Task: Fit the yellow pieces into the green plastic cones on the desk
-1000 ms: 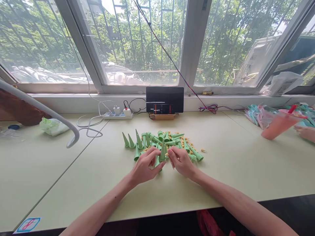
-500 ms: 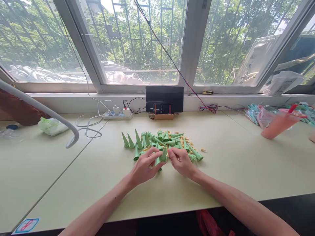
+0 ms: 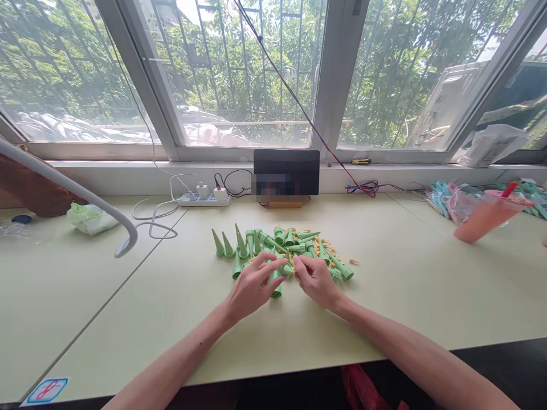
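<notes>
- Green cone (image 3: 286,270), one: is sitting between the two hands, above the table (image 3: 384,307), just in front of the heap; its long axis is appearing tilted and foreshortened, exact direction not readable.
- Left hand (image 3: 255,280), nearer: is gripping that cone between thumb and index finger, reaching it from its left.
- Right hand (image 3: 315,280): is closing thumb and fingers in a pinch just right of the cone; contents too small to tell, contact with the cone uncertain.
- Second green cone (image 3: 276,293): is lying below the left fingertips, wide end facing the person.
- Upright green cones (image 3: 217,245), several: are standing farther off, left of the heap.
- Heap of green cones (image 3: 294,248): is lying beyond both hands, axes mixed.
- Yellow pieces (image 3: 354,261), small: are scattering among and right of the heap.
</notes>
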`<move>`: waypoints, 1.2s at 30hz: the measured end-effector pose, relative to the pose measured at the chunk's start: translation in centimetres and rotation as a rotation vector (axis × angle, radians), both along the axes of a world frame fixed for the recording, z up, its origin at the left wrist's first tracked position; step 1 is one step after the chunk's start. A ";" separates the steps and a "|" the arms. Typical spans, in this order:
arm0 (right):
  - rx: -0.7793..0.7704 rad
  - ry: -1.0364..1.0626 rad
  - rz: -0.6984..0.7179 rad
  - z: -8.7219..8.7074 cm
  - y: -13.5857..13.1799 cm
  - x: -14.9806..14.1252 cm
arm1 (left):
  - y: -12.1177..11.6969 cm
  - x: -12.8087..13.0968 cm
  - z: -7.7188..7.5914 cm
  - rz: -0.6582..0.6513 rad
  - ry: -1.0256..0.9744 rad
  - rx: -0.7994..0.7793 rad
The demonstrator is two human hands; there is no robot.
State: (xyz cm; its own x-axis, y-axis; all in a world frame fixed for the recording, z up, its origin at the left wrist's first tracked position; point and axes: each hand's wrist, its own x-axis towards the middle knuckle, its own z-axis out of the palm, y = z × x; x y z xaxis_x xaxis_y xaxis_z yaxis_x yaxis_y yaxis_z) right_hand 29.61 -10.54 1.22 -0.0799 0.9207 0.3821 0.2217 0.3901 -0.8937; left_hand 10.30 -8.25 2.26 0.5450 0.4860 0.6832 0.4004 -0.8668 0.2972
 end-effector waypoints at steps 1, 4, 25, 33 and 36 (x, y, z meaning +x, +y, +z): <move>0.002 0.006 -0.009 0.0 0.0 0.0 | 0.0 0.0 0.1 0.009 -0.013 -0.027; 0.018 0.027 -0.045 0.0 0.0 0.0 | -0.1 0.0 0.4 0.042 -0.076 -0.112; 0.248 -0.179 -0.068 -0.3 -0.4 -0.2 | -0.5 0.2 0.5 0.007 0.018 -0.232; 0.244 -0.167 -0.052 -0.4 -0.4 -0.2 | -0.6 0.3 0.9 -0.004 -0.021 -0.208; 0.237 -0.170 -0.049 -0.4 -0.5 -0.2 | -0.7 0.3 1.1 -0.017 -0.019 -0.221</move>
State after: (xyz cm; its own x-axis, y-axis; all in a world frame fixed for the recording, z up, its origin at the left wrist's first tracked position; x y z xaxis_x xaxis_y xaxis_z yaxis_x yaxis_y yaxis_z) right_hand 29.39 -11.02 0.82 -0.1185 0.8115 0.5722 0.3839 0.5689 -0.7273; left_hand 10.56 -8.92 3.31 0.5423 0.6162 0.5712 0.3788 -0.7861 0.4884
